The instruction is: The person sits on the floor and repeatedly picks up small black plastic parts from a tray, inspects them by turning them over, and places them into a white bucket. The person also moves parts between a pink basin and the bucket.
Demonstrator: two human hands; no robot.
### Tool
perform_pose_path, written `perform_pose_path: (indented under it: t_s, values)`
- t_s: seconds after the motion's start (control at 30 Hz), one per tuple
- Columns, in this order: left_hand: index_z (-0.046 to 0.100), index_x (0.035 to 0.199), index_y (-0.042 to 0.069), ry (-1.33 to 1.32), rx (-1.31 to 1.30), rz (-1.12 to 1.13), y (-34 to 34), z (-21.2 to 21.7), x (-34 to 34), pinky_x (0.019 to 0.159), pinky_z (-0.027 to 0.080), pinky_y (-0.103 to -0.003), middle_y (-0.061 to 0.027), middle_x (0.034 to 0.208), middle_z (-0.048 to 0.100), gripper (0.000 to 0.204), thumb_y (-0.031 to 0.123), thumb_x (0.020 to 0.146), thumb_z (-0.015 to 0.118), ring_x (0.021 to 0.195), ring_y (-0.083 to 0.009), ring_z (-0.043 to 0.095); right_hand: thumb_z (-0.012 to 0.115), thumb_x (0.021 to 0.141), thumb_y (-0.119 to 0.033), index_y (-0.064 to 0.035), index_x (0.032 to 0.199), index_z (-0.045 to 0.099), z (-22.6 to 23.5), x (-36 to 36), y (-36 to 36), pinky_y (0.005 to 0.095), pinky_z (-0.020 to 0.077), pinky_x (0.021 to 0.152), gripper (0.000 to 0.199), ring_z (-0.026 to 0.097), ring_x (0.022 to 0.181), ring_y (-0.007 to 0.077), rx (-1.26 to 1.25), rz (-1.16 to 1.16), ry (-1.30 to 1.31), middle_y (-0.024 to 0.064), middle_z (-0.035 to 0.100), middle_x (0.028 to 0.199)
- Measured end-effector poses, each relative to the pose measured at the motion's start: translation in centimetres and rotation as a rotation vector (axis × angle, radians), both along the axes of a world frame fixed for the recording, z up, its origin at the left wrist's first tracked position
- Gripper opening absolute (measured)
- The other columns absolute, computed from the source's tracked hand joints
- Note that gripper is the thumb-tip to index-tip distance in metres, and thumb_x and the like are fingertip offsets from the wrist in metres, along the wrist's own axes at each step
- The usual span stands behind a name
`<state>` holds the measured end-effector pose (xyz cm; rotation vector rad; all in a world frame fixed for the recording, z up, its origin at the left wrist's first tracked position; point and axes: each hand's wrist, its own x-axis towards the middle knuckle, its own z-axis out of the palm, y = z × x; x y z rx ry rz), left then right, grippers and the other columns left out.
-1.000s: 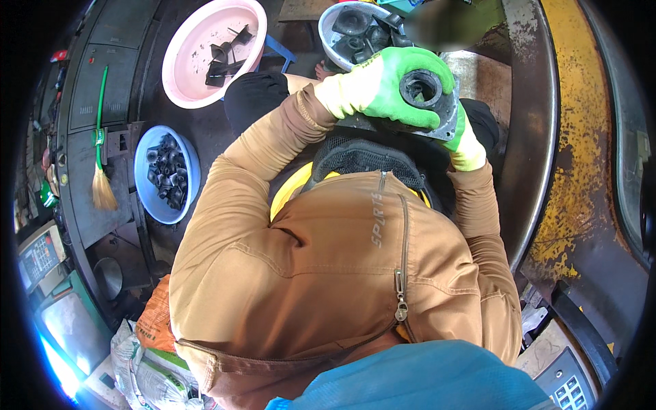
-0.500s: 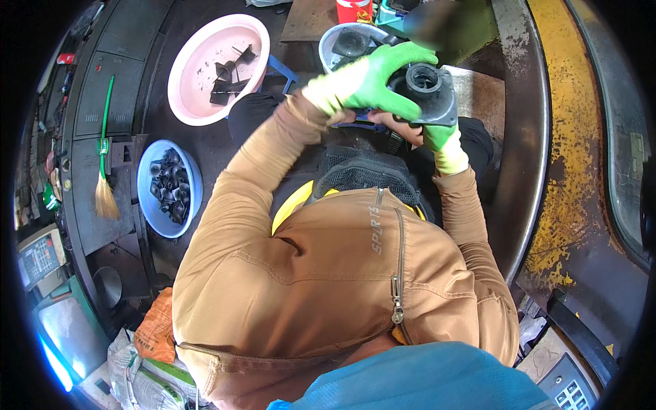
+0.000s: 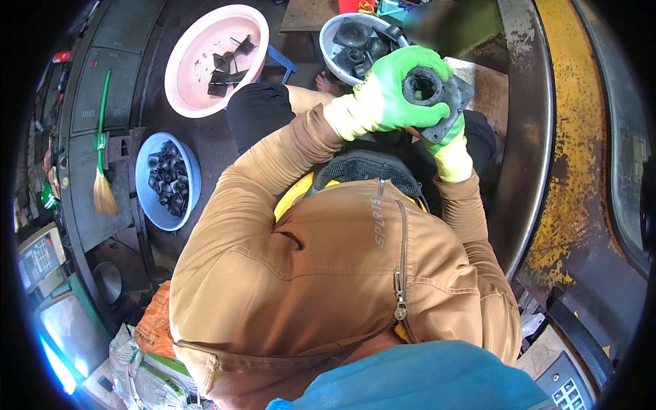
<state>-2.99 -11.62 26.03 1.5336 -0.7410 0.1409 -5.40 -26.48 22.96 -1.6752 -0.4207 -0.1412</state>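
Note:
A black rubber-looking part (image 3: 456, 99) with a squarish flange and a round, hollow neck is up in front of me, the neck's opening facing up. My left hand (image 3: 391, 90), in a green and yellow glove, wraps its fingers and thumb around the neck. Below the flange, my right hand (image 3: 447, 140) in a matching glove supports the part from underneath; most of its fingers are hidden. Just beyond my left hand stands a pale blue basin (image 3: 328, 53) filled with similar black parts (image 3: 352, 34).
A pink basin (image 3: 179, 72) with a few black pieces sits at the far left. Nearer, a blue tub (image 3: 144, 198) holds several small black parts. A broom (image 3: 102, 160) leans against grey cabinets. On the right runs a metal edge (image 3: 523, 147) beside a worn yellow panel (image 3: 564, 171).
My left hand has moved right and closed around the part's neck. The part has turned and tilted a little, and my right hand stays beneath it.

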Motion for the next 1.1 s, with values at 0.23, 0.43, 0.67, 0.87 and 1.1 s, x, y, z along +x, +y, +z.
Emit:
perform_pose_path:
  t_s: [0.23,0.43,0.67,0.87,1.1]
  values:
    - [0.062,0.101,0.002,0.128,0.144,-0.395,1.5,0.7,1.1,0.094,0.045,-0.035,-0.0104,0.108,0.062,0.039,0.009,0.065,0.075,0.106,-0.0206,0.057,0.085,0.062,-0.028,-0.0051,0.108,0.063,0.2,0.6,-3.5,0.0332,0.0478,0.088,0.056,0.06,0.102,0.023,-0.432,0.351,-0.122,0.0113,0.063,0.111]
    - [0.064,0.096,0.001,0.189,0.167,-0.957,1.1,0.7,2.5,0.098,0.041,-0.037,-0.0094,0.108,0.062,0.04,0.008,0.058,0.073,0.107,-0.0235,0.057,0.077,0.076,-0.03,-0.0071,0.131,0.045,-4.2,-0.7,-3.5,0.0374,0.0383,0.106,0.068,0.05,0.119,0.0196,0.357,0.404,0.734,0.005,0.054,0.128]
    - [0.052,0.125,0.003,-0.039,0.287,-0.192,2.5,1.7,2.3,0.102,0.039,-0.036,-0.0114,0.133,0.048,0.067,0.01,0.062,0.076,0.127,-0.0224,0.044,0.074,0.077,-0.019,-0.0068,0.119,0.051,-3.1,2.1,-1.0,0.0328,0.048,0.087,0.05,0.058,0.102,0.0204,-0.054,0.172,-0.059,0.0079,0.058,0.113]
    - [0.058,0.109,0.001,-0.157,0.077,0.285,-1.5,-0.8,-0.8,0.094,0.046,-0.035,-0.0138,0.119,0.059,0.051,0.015,0.065,0.081,0.106,-0.0228,0.058,0.052,0.093,-0.019,-0.0076,0.127,0.045,-2.2,0.7,1.4,0.031,0.0425,0.095,0.036,0.051,0.111,0.0176,0.438,0.04,0.128,0.0045,0.052,0.12]
    - [0.059,0.106,0.002,-0.142,0.055,0.041,0.7,0.6,-0.6,0.088,0.049,-0.036,-0.0141,0.114,0.062,0.046,0.011,0.065,0.079,0.101,-0.0238,0.061,0.075,0.074,-0.015,-0.0045,0.117,0.054,1.1,-0.6,0.0,0.0351,0.0464,0.089,0.049,0.059,0.099,0.0232,-0.16,0.022,-0.119,0.0083,0.06,0.109]
